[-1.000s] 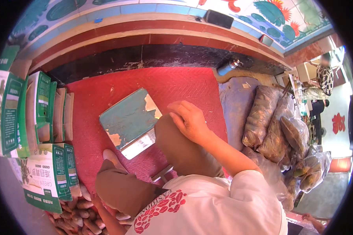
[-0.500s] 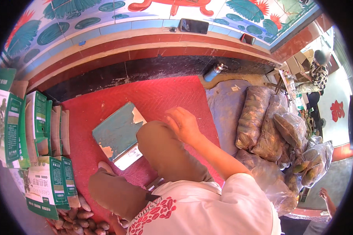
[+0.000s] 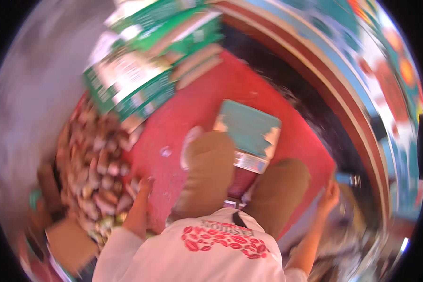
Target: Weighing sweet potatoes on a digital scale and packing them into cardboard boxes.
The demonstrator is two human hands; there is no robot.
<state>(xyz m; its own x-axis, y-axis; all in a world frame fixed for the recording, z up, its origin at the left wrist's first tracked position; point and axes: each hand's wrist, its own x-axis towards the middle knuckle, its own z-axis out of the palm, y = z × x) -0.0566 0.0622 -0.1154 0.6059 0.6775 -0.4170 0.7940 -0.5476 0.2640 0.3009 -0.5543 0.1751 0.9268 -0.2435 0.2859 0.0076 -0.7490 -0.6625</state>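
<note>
Fingers off knee — left hand (image 3: 144, 184) at tuber pile (image 3: 96, 164)

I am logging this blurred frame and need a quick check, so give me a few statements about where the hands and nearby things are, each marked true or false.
1. The left hand reaches toward the heap of brownish tubers. True.
2. The teal scale stands on a blue mat. False: it stands on the red mat.
3. The right hand rests on the scale. False: it is off to the person's right, away from the scale, at the edge of the mat.
4. Green and white cartons lie beyond the tubers. True.
5. The person's knees are in brown trousers. True.
</note>
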